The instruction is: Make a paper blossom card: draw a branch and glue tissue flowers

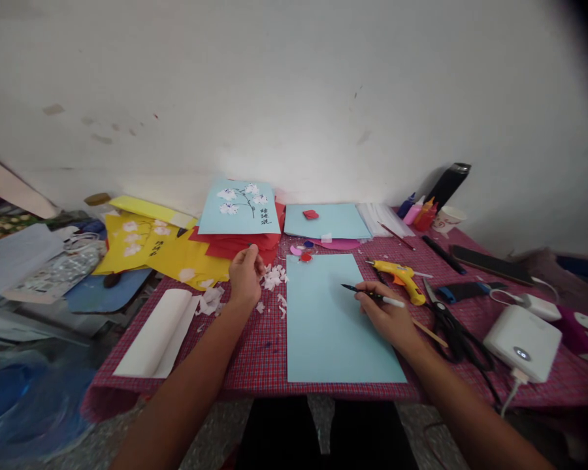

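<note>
My right hand point(385, 313) grips a brush pen point(389, 300) with a dark front part and a white end. Its bare tip points left above a blank light blue sheet point(328, 339), and I cannot tell whether it touches. My left hand point(246, 274) is closed to the left of that sheet; a small dark cap-like piece point(249, 245) shows at the fingertips, the rest hidden. Scraps of white torn paper point(274, 277) lie beside this hand. Behind it, a blue card point(240, 207) with white flowers, a drawn branch and black characters rests on red paper point(245, 245).
A folded white paper point(154, 336) lies front left, yellow sheets point(191, 260) behind it. To the right are a yellow glue gun point(402, 277), black scissors point(453, 329), a utility knife point(470, 290), a white power bank point(524, 343) and paint bottles point(419, 210). A wall stands behind.
</note>
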Action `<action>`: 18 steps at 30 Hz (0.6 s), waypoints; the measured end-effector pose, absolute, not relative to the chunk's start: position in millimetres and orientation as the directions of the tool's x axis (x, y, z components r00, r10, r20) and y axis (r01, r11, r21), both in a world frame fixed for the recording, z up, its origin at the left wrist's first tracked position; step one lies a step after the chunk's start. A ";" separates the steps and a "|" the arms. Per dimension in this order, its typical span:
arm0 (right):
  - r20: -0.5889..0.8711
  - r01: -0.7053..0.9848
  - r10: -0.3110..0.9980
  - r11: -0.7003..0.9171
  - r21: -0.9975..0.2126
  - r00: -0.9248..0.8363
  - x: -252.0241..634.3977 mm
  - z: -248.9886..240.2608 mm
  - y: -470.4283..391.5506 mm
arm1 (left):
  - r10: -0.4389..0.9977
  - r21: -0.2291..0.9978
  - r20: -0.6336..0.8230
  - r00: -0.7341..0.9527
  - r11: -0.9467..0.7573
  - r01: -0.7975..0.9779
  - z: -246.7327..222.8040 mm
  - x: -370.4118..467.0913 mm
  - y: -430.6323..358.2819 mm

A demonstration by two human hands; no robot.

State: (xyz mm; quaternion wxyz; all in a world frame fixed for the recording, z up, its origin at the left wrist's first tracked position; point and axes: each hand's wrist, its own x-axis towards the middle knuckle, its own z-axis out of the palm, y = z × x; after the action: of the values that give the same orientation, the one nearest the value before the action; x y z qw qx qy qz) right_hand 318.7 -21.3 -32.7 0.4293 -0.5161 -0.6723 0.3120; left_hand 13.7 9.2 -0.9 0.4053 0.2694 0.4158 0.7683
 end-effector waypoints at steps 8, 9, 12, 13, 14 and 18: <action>0.266 0.409 0.959 0.284 -0.867 -0.103 321.7 -38.2 -18.9 | 0.844 0.866 0.103 -0.527 -0.337 -0.370 -1.9 14.4 9.1; 0.257 0.399 0.961 0.276 -0.874 -0.101 321.0 -37.5 -18.3 | 0.844 0.863 0.095 -0.528 -0.334 -0.379 -1.4 14.5 9.0; 0.209 0.333 0.973 0.230 -0.915 -0.100 314.2 -31.8 -14.9 | 0.854 0.858 0.075 -0.515 -0.319 -0.403 0.2 15.2 8.5; 0.191 0.312 0.975 0.217 -0.925 -0.111 310.2 -29.1 -13.2 | 0.860 0.857 0.073 -0.506 -0.313 -0.409 0.6 15.5 8.3; 0.180 0.299 0.976 0.210 -0.931 -0.125 305.4 -26.2 -11.1 | 0.865 0.857 0.072 -0.496 -0.308 -0.413 0.9 15.7 8.1; 0.201 0.316 0.959 0.257 -0.913 -0.200 281.4 -16.7 1.0 | 0.873 0.856 0.062 -0.483 -0.295 -0.425 0.7 16.4 7.1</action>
State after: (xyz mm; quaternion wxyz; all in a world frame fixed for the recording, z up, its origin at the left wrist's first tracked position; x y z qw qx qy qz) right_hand 281.4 1.0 -16.7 0.4192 -0.4737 -0.6728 0.3837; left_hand 16.4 7.1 0.7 0.4288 0.2731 0.4104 0.7570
